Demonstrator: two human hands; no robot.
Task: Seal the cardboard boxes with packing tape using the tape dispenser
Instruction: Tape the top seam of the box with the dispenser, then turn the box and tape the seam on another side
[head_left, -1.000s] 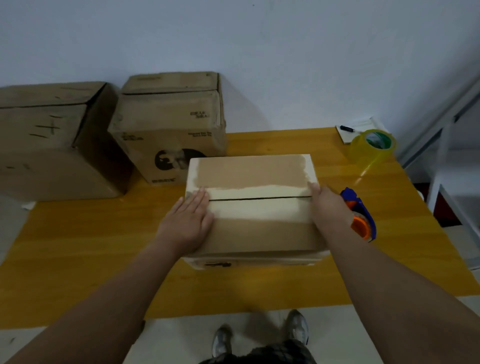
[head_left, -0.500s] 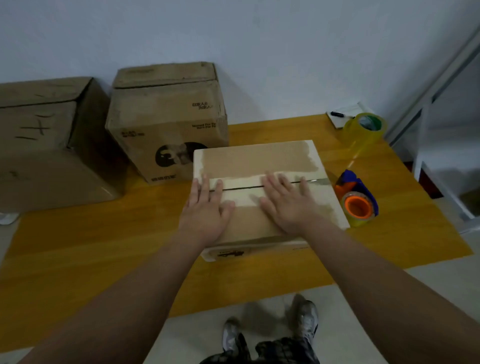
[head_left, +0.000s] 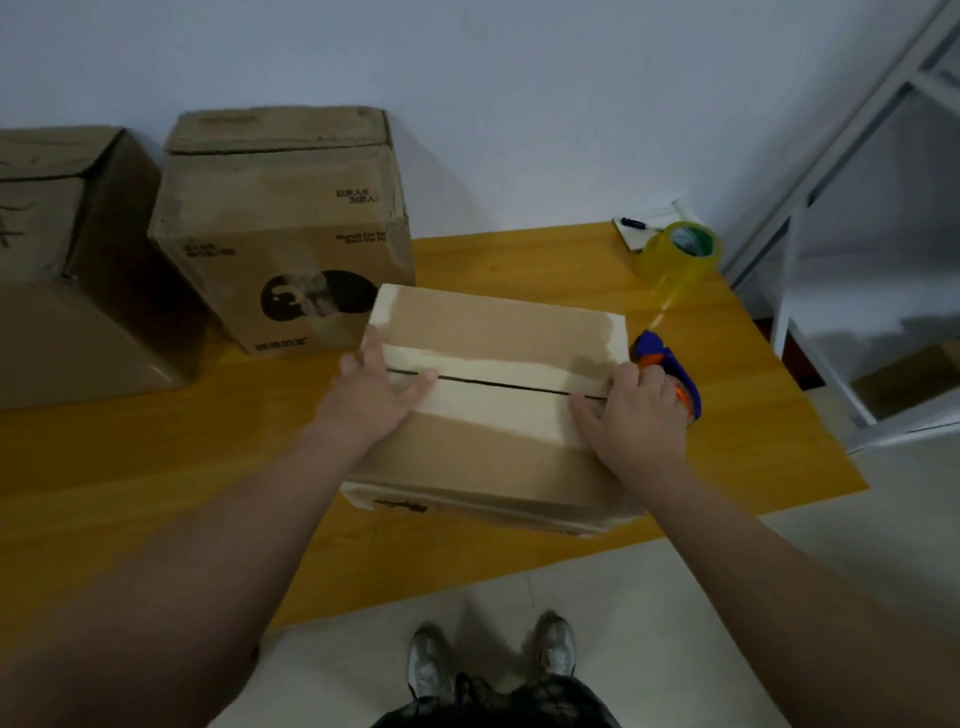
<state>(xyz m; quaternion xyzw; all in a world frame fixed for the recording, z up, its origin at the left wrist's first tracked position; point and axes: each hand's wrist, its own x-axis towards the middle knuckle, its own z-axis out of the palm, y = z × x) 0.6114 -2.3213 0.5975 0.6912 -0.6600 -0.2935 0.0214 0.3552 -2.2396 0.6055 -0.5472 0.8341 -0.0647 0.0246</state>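
Note:
A closed cardboard box (head_left: 493, 332) lies on the yellow table (head_left: 130, 467), its two top flaps meeting at a dark seam across the middle. My left hand (head_left: 371, 387) presses flat on the box's left end, thumb on the seam and fingers over the left edge. My right hand (head_left: 634, 415) lies on the right end, fingers curling over the right edge. The blue and orange tape dispenser (head_left: 672, 371) sits on the table just right of the box, partly hidden behind my right hand.
Two larger cardboard boxes stand at the back left, one with a black logo (head_left: 280, 228) and one at the frame edge (head_left: 67, 260). A loose roll of clear tape (head_left: 680, 257) and a notepad with a pen (head_left: 641, 231) sit at the back right corner. White metal shelving (head_left: 857, 208) stands to the right.
My hands have spread apart from the middle of the box top to its left and right ends. The box has turned slightly, its right end now nearer to me.

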